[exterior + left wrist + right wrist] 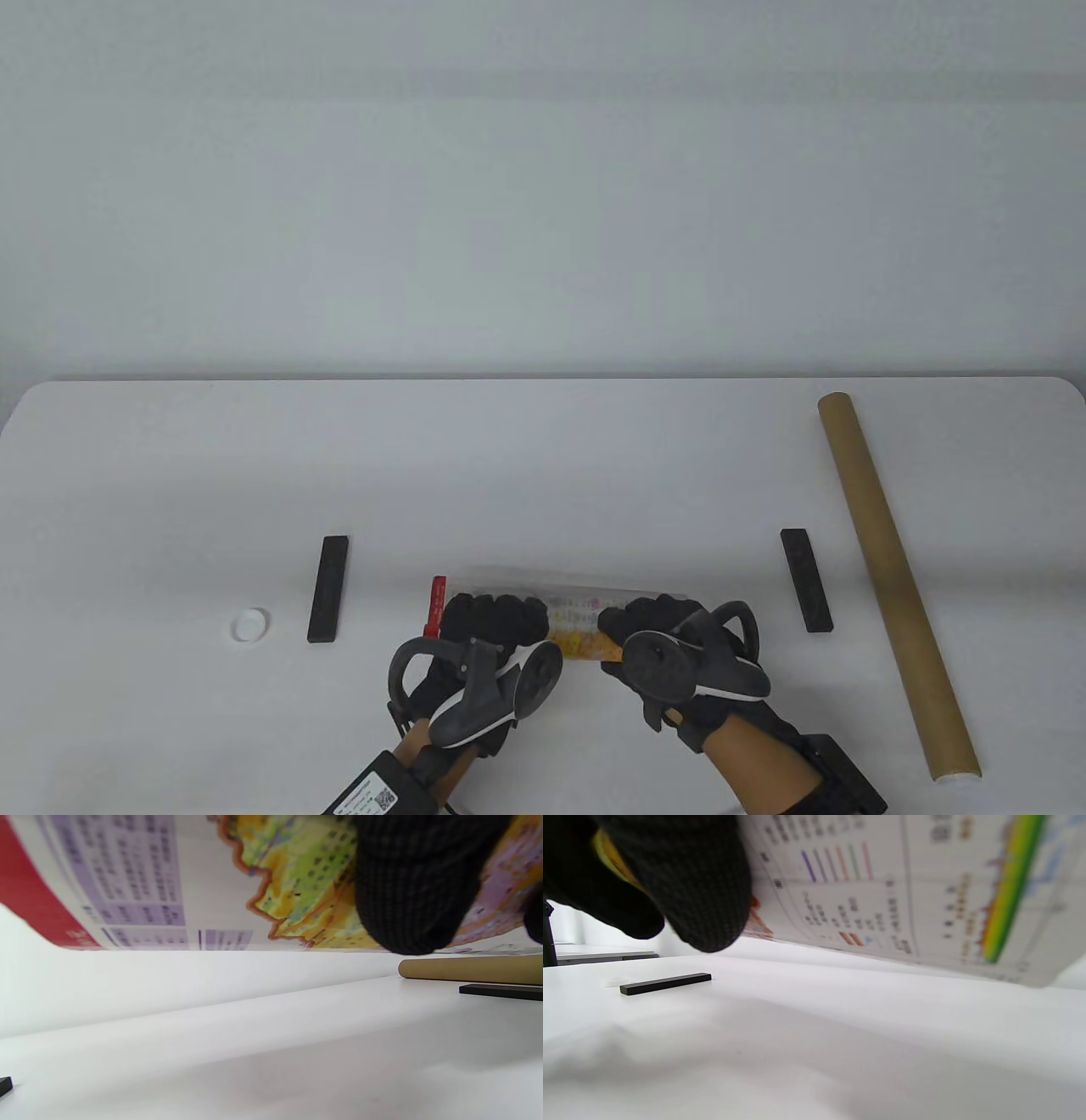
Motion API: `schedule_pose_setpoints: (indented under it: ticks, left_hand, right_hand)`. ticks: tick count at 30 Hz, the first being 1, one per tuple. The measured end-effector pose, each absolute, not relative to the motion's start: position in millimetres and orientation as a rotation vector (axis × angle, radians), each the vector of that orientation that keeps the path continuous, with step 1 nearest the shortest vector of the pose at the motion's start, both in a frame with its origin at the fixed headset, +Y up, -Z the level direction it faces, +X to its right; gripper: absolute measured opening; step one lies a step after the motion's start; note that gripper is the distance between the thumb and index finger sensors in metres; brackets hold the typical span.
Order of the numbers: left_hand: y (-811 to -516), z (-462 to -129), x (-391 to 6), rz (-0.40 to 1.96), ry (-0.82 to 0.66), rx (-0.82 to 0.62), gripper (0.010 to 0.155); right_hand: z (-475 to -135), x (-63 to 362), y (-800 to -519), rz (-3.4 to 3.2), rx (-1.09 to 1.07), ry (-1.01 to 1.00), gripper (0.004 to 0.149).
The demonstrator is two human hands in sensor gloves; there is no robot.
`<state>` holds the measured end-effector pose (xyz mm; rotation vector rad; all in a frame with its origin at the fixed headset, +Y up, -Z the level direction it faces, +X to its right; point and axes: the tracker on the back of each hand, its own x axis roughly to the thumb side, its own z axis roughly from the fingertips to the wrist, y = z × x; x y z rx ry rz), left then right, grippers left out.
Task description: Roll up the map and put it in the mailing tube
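Observation:
The rolled map (570, 624) lies crosswise near the table's front edge, a red strip at its left end. My left hand (496, 624) curls over its left part and my right hand (653, 624) over its right part. Both hold the roll a little above the table. In the left wrist view a gloved finger (413, 887) wraps the printed map (191, 882). In the right wrist view gloved fingers (683, 878) curl round the map (903, 887). The brown mailing tube (891, 577) lies along the right side, apart from both hands.
Two black bar weights lie on the table, one left (328, 587) and one right (806, 579) of the roll. A white tube cap (251, 626) sits left of the left bar. The table's far half is bare white surface (543, 458).

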<state>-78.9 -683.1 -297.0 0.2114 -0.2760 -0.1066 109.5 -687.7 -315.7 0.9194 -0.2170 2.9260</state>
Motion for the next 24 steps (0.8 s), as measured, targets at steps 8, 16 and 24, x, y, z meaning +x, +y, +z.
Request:
schedule_pose_setpoints:
  ticks: [8, 16, 24]
  left_hand:
    - [-685, -305, -84, -0.011, -0.252, 0.049, 0.047]
    - [-691, -312, -91, 0.103, -0.239, -0.098, 0.047]
    - [-684, -299, -80, -0.085, -0.27, 0.161, 0.057]
  right_hand:
    - [-307, 104, -686, 3.009, 0.989, -0.377, 0.058]
    - [-303, 99, -684, 3.065, 1.03, -0.452, 0.056]
    - [-311, 103, -684, 2.99, 0.958, -0.271, 0.051]
